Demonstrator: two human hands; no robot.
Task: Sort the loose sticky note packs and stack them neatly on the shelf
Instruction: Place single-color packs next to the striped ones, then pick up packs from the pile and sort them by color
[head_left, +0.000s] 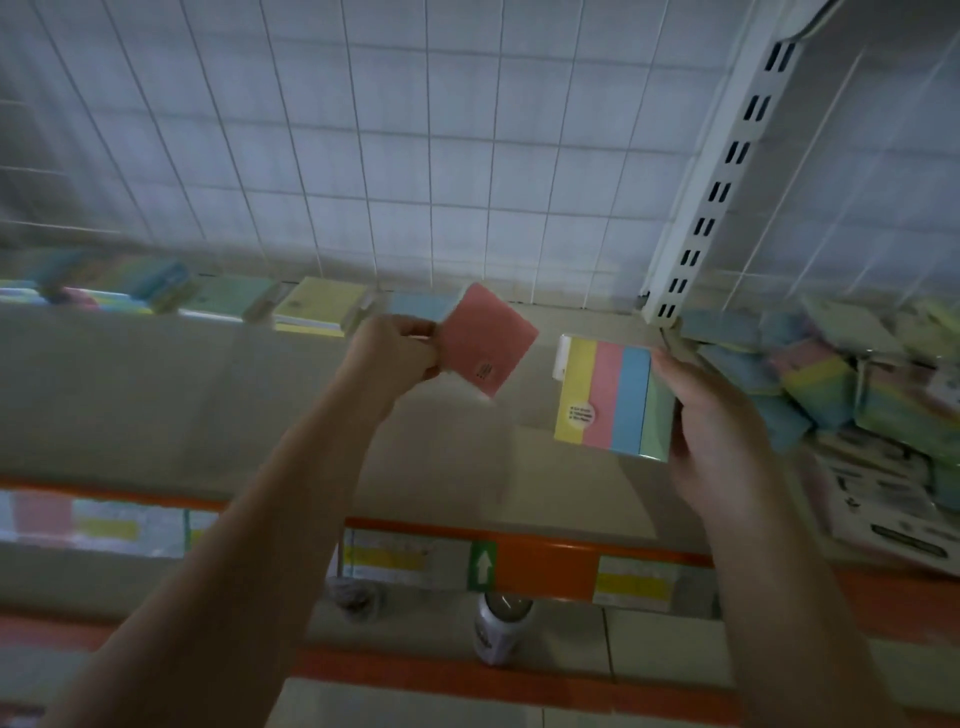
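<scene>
Crowding the shelf (156, 395) right: loose packs (810, 374) beside slotted upright (727, 171).

A plain pink pack (487, 340); a pack striped yellow, pink, blue, green (613, 397); the shelf edge (545, 569) orange; blurred pastel packs (831, 384), seemingly blue and yellow.

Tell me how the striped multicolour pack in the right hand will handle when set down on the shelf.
The striped pack looks thick and block-like, so probably stiff. Its flat faces should sit stable on the shelf. Its glossy wrap may slide in the right hand.
</scene>
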